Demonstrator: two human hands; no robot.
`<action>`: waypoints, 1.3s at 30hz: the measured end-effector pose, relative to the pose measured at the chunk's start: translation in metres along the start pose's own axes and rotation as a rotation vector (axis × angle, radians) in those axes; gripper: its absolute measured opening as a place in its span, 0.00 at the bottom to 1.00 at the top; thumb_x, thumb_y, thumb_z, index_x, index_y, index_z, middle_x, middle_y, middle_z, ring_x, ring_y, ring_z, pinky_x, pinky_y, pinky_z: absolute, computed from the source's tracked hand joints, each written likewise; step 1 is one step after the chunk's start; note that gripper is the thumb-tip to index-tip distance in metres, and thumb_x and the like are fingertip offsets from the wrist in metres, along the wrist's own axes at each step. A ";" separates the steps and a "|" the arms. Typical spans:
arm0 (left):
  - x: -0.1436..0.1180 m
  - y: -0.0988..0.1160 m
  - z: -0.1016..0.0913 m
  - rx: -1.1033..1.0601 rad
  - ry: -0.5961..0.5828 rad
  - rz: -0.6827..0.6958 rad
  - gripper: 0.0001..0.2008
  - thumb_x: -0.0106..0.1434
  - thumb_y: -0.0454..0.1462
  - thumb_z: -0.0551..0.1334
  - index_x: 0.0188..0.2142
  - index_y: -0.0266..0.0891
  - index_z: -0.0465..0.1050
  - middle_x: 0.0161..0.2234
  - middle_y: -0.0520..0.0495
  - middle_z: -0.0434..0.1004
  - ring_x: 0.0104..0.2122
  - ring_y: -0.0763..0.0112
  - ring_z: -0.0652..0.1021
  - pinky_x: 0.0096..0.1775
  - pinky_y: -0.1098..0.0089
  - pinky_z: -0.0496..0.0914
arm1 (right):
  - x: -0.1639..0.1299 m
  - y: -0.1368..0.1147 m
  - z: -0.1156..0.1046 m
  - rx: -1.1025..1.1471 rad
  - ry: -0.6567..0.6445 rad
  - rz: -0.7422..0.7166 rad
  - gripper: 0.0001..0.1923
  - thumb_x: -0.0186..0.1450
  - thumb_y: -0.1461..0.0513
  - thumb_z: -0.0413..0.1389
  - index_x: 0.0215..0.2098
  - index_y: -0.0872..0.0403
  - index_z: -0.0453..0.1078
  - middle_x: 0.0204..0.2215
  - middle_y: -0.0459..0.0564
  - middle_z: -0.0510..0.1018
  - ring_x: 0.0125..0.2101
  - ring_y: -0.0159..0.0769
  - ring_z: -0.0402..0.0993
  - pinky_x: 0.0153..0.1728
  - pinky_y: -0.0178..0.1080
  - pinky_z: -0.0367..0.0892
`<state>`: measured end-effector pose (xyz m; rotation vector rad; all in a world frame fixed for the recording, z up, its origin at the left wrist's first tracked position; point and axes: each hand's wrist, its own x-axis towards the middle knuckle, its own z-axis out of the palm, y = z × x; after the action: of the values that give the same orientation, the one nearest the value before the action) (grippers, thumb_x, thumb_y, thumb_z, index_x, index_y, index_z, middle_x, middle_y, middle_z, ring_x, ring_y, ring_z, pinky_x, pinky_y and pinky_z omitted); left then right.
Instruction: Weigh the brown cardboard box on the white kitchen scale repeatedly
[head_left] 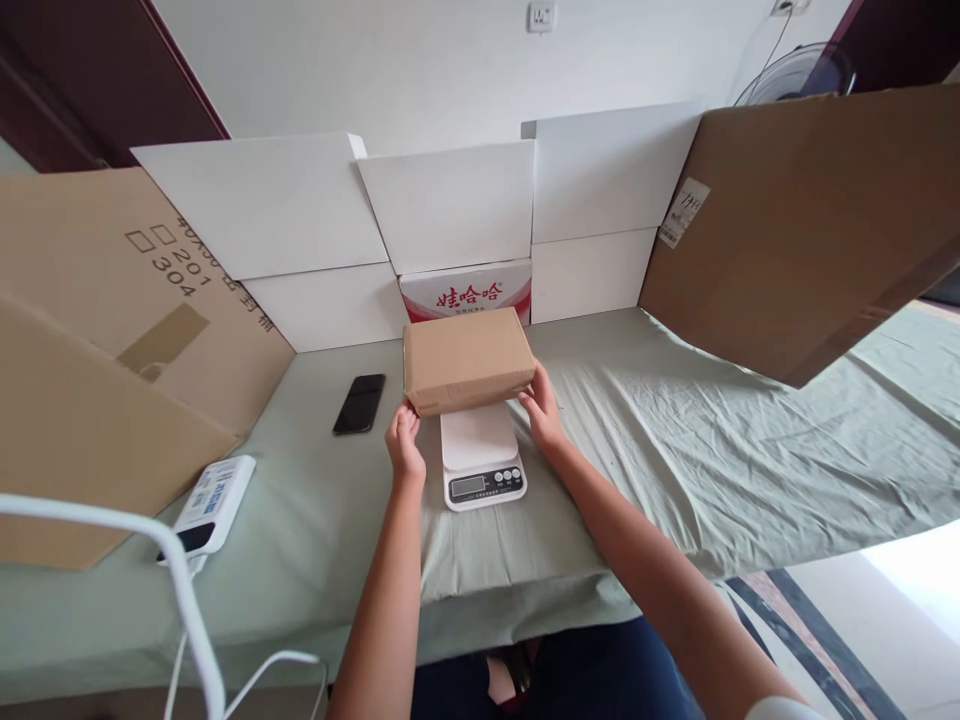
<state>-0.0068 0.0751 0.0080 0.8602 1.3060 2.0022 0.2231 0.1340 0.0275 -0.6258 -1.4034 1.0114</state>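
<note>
A brown cardboard box (469, 358) is held level between my two hands, over the back part of a white kitchen scale (480, 440). My left hand (406, 440) grips the box's near left corner, fingers curled under it. At the near right corner, my right hand (541, 408) holds it with the thumb in front and fingers along the side. The box hides the rear of the scale's platform; I cannot tell whether it touches it. The scale's dark display panel faces me, its reading not legible.
A black phone (360, 404) lies left of the scale. Further left is a white power bank (214, 505) with a white cable (176, 560). White panels (450, 205) stand at the back, with large cardboard sheets (795, 230) at both sides. Wrinkled green cloth (675, 450) covers the table.
</note>
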 end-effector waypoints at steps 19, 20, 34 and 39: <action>-0.086 0.007 -0.036 0.028 -0.032 -0.022 0.32 0.63 0.57 0.57 0.59 0.42 0.74 0.60 0.36 0.74 0.64 0.53 0.70 0.64 0.56 0.64 | -0.080 -0.038 -0.013 -0.014 0.004 0.063 0.33 0.68 0.45 0.55 0.69 0.37 0.57 0.70 0.45 0.61 0.70 0.48 0.56 0.68 0.55 0.59; -0.088 0.007 -0.036 0.020 -0.024 -0.026 0.31 0.63 0.57 0.57 0.58 0.42 0.75 0.60 0.36 0.74 0.64 0.53 0.70 0.63 0.56 0.64 | -0.079 -0.038 -0.013 -0.017 0.000 0.065 0.33 0.68 0.45 0.55 0.69 0.38 0.57 0.70 0.45 0.61 0.70 0.49 0.56 0.68 0.55 0.59; -0.086 0.005 -0.034 -0.022 0.103 -0.084 0.36 0.57 0.58 0.60 0.55 0.35 0.77 0.58 0.29 0.75 0.60 0.47 0.75 0.60 0.50 0.66 | -0.077 -0.037 -0.012 -0.034 -0.002 0.046 0.30 0.68 0.45 0.54 0.67 0.36 0.58 0.68 0.45 0.63 0.69 0.49 0.57 0.67 0.55 0.59; -0.086 0.004 -0.035 -0.020 0.098 -0.082 0.36 0.58 0.58 0.60 0.55 0.35 0.77 0.58 0.29 0.75 0.60 0.47 0.75 0.60 0.51 0.66 | -0.077 -0.038 -0.013 -0.050 0.004 0.043 0.29 0.69 0.46 0.54 0.67 0.36 0.59 0.68 0.45 0.63 0.68 0.48 0.58 0.68 0.55 0.58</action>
<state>0.0186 -0.0114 -0.0158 0.6956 1.3506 2.0120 0.2524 0.0527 0.0199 -0.6971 -1.4200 1.0108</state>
